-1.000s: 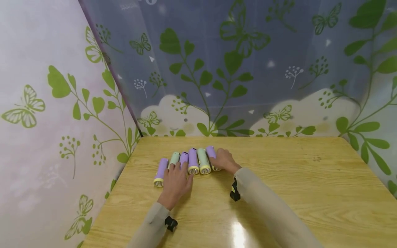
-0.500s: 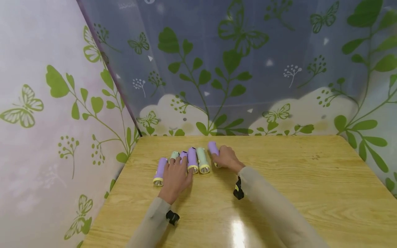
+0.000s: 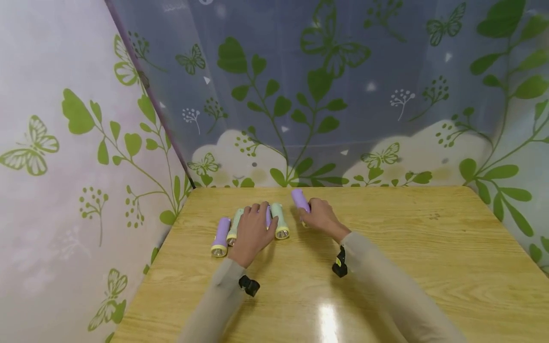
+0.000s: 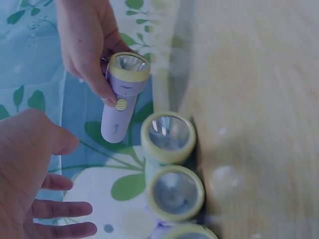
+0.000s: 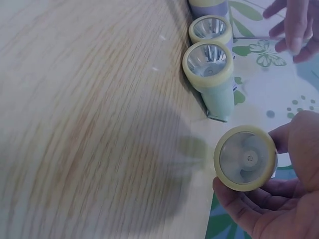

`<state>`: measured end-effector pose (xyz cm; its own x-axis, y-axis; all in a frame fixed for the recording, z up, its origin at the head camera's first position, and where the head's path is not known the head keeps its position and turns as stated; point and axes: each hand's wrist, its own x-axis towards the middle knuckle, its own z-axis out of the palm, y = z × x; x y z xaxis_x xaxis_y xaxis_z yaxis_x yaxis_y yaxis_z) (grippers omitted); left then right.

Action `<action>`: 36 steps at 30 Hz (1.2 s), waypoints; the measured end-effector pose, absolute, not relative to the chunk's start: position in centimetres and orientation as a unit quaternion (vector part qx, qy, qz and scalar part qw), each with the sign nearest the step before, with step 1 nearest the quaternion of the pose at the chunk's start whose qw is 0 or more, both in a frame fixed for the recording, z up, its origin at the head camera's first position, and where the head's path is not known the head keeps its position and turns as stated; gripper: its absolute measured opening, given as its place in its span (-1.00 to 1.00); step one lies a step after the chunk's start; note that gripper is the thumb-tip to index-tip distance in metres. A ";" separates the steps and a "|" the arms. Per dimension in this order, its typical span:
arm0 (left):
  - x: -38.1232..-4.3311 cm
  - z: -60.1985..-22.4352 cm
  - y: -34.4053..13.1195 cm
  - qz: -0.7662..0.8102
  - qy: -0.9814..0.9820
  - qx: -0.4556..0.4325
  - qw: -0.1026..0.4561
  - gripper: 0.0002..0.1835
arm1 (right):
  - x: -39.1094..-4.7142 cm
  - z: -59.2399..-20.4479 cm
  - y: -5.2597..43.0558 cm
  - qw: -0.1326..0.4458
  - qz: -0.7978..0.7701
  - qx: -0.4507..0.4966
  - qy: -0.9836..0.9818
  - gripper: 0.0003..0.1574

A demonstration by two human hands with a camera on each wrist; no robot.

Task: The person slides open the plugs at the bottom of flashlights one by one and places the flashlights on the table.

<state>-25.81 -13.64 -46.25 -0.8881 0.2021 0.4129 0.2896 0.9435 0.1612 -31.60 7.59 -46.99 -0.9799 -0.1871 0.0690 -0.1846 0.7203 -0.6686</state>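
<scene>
My right hand (image 3: 323,216) grips a purple flashlight (image 3: 300,200) with a yellow rim, held off the table to the right of the row. In the left wrist view, the thumb of that hand lies beside the striped button of the held flashlight (image 4: 117,117). My left hand (image 3: 254,233) hovers over the middle of the row, its fingers spread and holding nothing. A green flashlight (image 3: 280,221) lies at the row's right end. Left of the hand are another green flashlight (image 3: 235,226) and a purple flashlight (image 3: 221,237). The hand mostly hides the purple ones between.
The wooden table (image 3: 386,267) extends to the right and toward me. A printed curtain (image 3: 274,95) hangs along the back edge, and a pale printed curtain (image 3: 64,200) runs down the left side.
My right hand has drawn the purple flashlight away from the row, to the right, back and up. My left hand has shifted right and back over the row, uncovering the left green flashlight.
</scene>
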 end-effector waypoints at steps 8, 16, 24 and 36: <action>-26.5 -45.4 -12.6 -0.166 -0.956 -0.141 0.196 -0.52 | -31.0 -46.9 8.2 -0.020 -0.367 -0.123 0.922 -0.53; -26.9 -44.7 -11.1 -0.233 -0.946 -0.141 0.176 -0.49 | -30.0 -46.4 8.1 -0.037 -0.375 -0.135 0.916 -0.48; -27.9 -44.1 -9.7 -0.319 -0.921 -0.145 0.170 -0.47 | -28.8 -45.7 7.8 -0.066 -0.398 -0.146 0.903 -0.50; -28.3 -43.7 -8.6 -0.396 -0.900 -0.125 0.130 -0.46 | -27.1 -45.2 7.7 -0.061 -0.418 -0.160 0.892 -0.52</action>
<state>-28.28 -8.63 -43.72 -0.9349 0.1234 0.3328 0.3286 0.6552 0.6802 -27.15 7.71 -45.17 -0.9413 -0.2346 0.2429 -0.3368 0.5993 -0.7263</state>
